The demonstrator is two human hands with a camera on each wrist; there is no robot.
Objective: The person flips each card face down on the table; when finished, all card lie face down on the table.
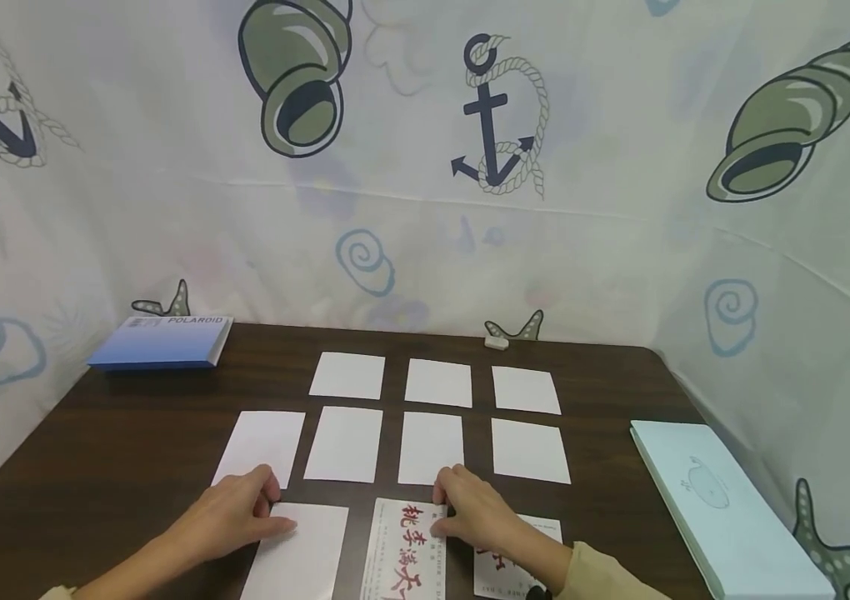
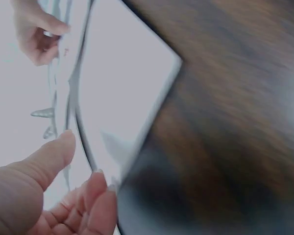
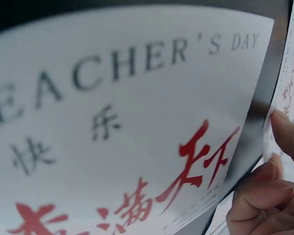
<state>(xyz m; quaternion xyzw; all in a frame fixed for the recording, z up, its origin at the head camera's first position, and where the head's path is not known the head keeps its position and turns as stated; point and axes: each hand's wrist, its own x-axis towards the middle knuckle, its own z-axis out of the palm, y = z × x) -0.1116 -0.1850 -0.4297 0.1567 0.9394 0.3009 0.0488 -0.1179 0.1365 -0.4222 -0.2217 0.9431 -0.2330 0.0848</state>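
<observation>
My right hand (image 1: 473, 508) is at the upper right edge of a card with red Chinese characters (image 1: 404, 554), pinching that edge between thumb and finger. Partly hidden under my right forearm lies a second lettered card (image 1: 496, 579); "TEACHER'S DAY" shows on a card (image 3: 137, 78) in the right wrist view. My left hand (image 1: 233, 512) is over the upper left corner of a blank white card (image 1: 305, 550), thumb and fingers apart. In the left wrist view, its fingertips (image 2: 100, 183) are right at the corner of a white card (image 2: 127, 73).
Blank white cards (image 1: 432, 442) lie in rows farther back on the dark wooden table (image 1: 95, 475). A blue Polaroid box (image 1: 162, 343) sits at the back left, a pale box (image 1: 725, 508) at the right. A small white object (image 1: 496, 342) is at the back edge. Printed cloth surrounds the table.
</observation>
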